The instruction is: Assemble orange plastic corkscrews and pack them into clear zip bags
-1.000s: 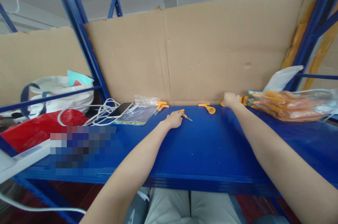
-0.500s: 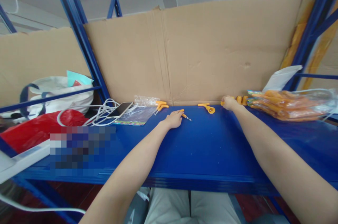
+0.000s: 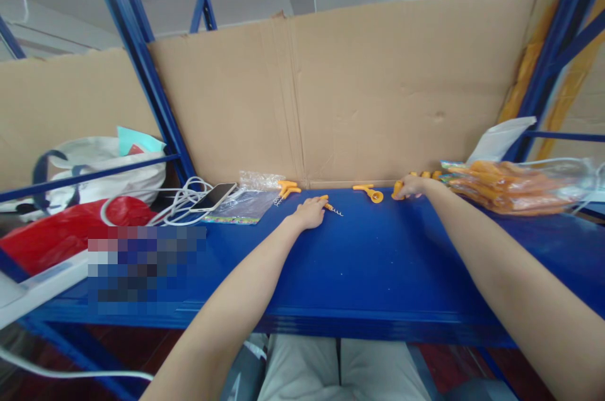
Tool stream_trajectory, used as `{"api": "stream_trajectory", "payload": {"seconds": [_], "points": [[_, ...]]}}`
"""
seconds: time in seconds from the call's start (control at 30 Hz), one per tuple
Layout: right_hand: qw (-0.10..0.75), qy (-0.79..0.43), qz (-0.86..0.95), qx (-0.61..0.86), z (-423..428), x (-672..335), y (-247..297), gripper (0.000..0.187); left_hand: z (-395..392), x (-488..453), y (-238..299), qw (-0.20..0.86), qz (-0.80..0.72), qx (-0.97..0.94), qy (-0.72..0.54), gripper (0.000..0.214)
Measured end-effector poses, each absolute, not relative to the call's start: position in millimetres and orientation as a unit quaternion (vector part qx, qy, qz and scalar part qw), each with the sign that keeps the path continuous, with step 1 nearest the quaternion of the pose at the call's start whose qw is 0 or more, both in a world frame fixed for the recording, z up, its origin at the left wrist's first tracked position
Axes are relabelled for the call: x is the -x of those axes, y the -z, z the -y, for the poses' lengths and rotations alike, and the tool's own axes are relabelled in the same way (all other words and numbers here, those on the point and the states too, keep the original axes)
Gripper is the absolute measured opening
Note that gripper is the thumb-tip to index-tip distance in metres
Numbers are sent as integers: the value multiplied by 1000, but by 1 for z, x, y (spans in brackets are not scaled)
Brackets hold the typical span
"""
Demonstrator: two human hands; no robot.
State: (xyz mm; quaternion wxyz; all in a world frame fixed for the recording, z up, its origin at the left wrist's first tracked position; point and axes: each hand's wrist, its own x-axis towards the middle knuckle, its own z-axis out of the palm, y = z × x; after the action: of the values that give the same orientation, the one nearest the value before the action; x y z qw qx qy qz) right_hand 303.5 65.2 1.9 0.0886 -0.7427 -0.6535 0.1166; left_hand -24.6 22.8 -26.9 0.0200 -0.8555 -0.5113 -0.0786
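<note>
left hand (image 3: pixel 309 212) closed on corkscrew (image 3: pixel 332 207), spiral pointing right. right hand (image 3: pixel 414 186) clamped on orange handle (image 3: pixel 397 188). 1 loose handle (image 3: pixel 370 192) between them, nearer right.

An orange-handled corkscrew (image 3: pixel 331 206) is lying flat on the blue shelf (image 3: pixel 368 262), its thin metal spiral pointing right and its handle sitting partly hidden under the left hand (image 3: pixel 309 212). A small orange plastic piece (image 3: pixel 397 189) is poking out from the closed fingers of the right hand (image 3: pixel 414 186), sitting low over the shelf near the cardboard (image 3: pixel 378 92) back wall, its shape mostly hidden.
</note>
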Motion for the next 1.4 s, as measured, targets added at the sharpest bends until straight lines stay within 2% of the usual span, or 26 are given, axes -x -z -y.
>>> {"api": "stream_trajectory", "payload": {"seconds": [0.17, 0.3, 0.57, 0.67, 0.73, 0.83, 1.03, 1.13, 1.23, 1.4], "points": [[167, -163, 671, 704, -62, -320, 18, 25, -19, 22, 24, 22, 532, 844, 62, 47], [147, -155, 674, 708, -62, -324, 17, 35, -22, 23, 26, 27, 525, 848, 65, 48], [88, -150, 678, 714, -51, -316, -1, 22, -25, 24, 27, 36, 514, 854, 68, 47], [113, -147, 685, 705, -43, -316, 6, 15, -22, 22, 25, 51, 521, 850, 63, 48], [163, -139, 693, 688, -36, -315, 15, 12, -19, 21, 22, 63, 528, 845, 59, 48], [224, -108, 692, 677, -24, -313, 25, 16, -16, 22, 18, 73, 539, 837, 60, 47], [175, -8, 672, 720, -21, -306, 22, 21, -21, 29, 17, 68, 572, 815, 66, 45], [185, 18, 686, 704, -23, -304, 17, 23, -23, 31, 15, 46, 563, 823, 64, 47], [204, -8, 693, 691, -23, -302, 14, 24, -21, 30, 11, 18, 553, 830, 66, 46], [241, -140, 713, 643, -19, -292, 8, 25, -16, 28, 8, 3, 574, 816, 75, 33]]}}
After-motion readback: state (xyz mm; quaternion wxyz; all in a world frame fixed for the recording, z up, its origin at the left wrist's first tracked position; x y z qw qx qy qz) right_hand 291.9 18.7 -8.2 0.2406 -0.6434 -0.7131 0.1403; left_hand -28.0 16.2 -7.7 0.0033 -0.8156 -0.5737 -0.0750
